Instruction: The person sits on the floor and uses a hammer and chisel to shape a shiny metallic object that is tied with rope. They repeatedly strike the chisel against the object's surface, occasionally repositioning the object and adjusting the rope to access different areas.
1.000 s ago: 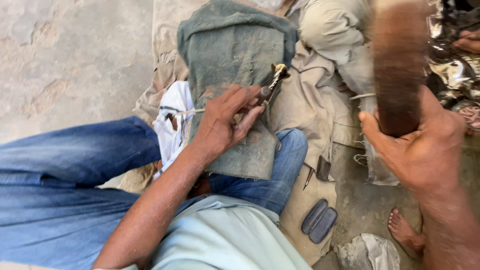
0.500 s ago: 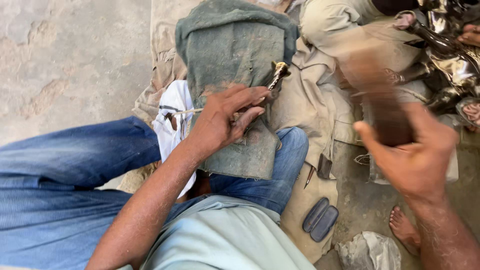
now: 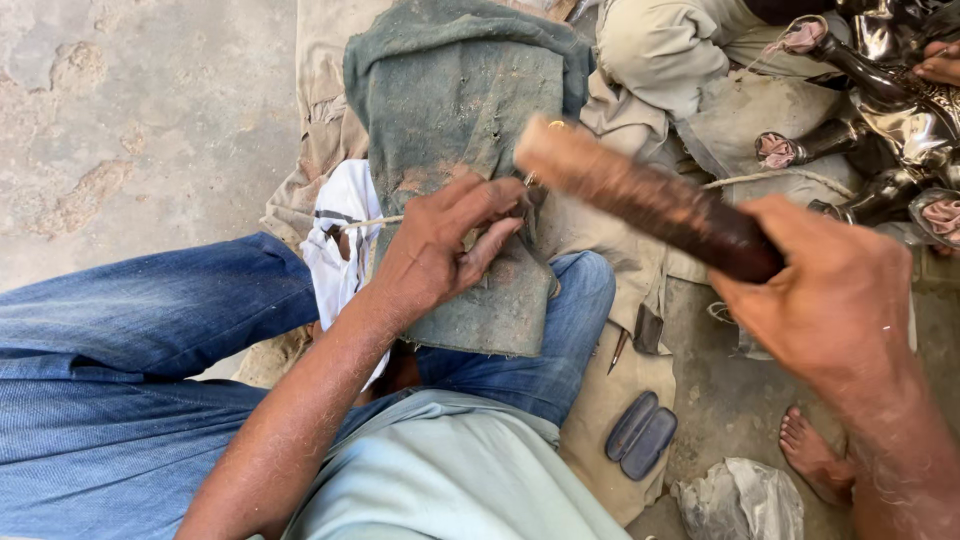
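Observation:
My left hand (image 3: 440, 250) presses down on a grey-green cloth pad (image 3: 460, 110) laid over my knee and pinches a small metal tool (image 3: 528, 182) at its fingertips, the tool mostly hidden. My right hand (image 3: 830, 300) grips the dark end of a thick wooden stick (image 3: 640, 195). The stick's pale end is down over the small tool, next to my left fingers. A thin cord (image 3: 365, 224) runs left from under my left hand.
My blue-jeaned legs (image 3: 150, 330) fill the lower left. A white cloth (image 3: 340, 240) lies beside the pad. Shiny dark metal vessels (image 3: 890, 110) sit top right, by another person's fingers (image 3: 940, 65). Two dark flat pieces (image 3: 640, 435), a grey bag (image 3: 740, 500) and a bare foot (image 3: 815, 455) lie lower right.
My right hand has swung the wooden stick down and leftward from a raised position until its pale end is over the small tool. My left hand has stayed in place.

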